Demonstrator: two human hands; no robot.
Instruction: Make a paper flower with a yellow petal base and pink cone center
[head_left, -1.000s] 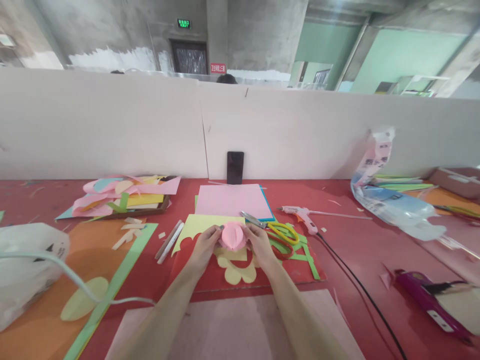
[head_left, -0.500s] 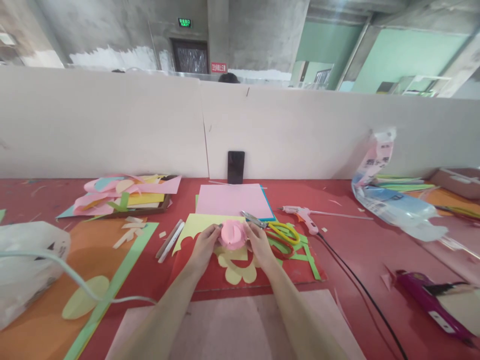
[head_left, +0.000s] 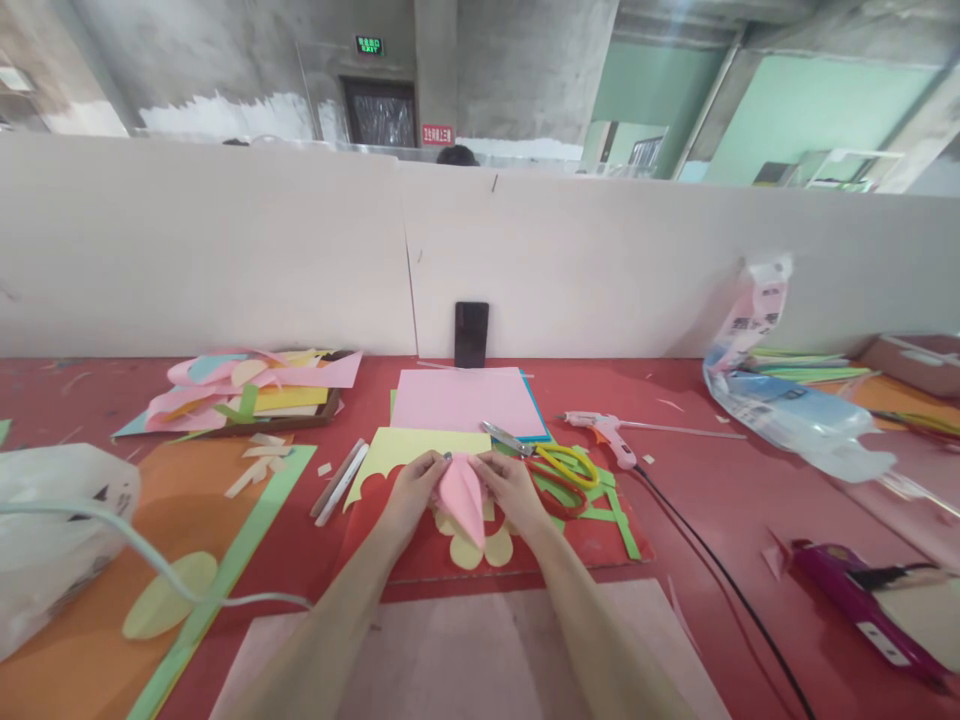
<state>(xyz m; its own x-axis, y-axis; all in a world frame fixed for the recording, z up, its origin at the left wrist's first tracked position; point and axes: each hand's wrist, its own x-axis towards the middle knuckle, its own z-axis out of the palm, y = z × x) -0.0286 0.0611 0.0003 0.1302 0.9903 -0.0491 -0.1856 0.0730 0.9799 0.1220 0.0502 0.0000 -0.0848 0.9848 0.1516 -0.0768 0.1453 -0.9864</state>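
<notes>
Both hands hold a pink folded paper piece (head_left: 463,500) by its upper part, its pointed end hanging down toward me. My left hand (head_left: 414,490) pinches its left side, and my right hand (head_left: 512,488) pinches its right side. Below lies a pale yellow flower-shaped paper cutout (head_left: 480,552), partly covered by the pink piece, on a red board (head_left: 592,560). Just beyond my right hand are scissors with yellow and red handles (head_left: 566,465). Pale yellow paper with a cut-out edge (head_left: 394,447) lies beyond my left hand.
A pink glue gun (head_left: 611,435) with its black cord lies right of the scissors. A phone (head_left: 471,335) leans on the white partition (head_left: 562,260). Paper scraps (head_left: 255,385) fill a tray at left. Markers (head_left: 343,483) lie nearby. Plastic packaging (head_left: 795,410) stands right.
The pink paper piece has turned in my fingers: it showed a rounded side before, and its pointed end now hangs toward me. Both hands have shifted only slightly.
</notes>
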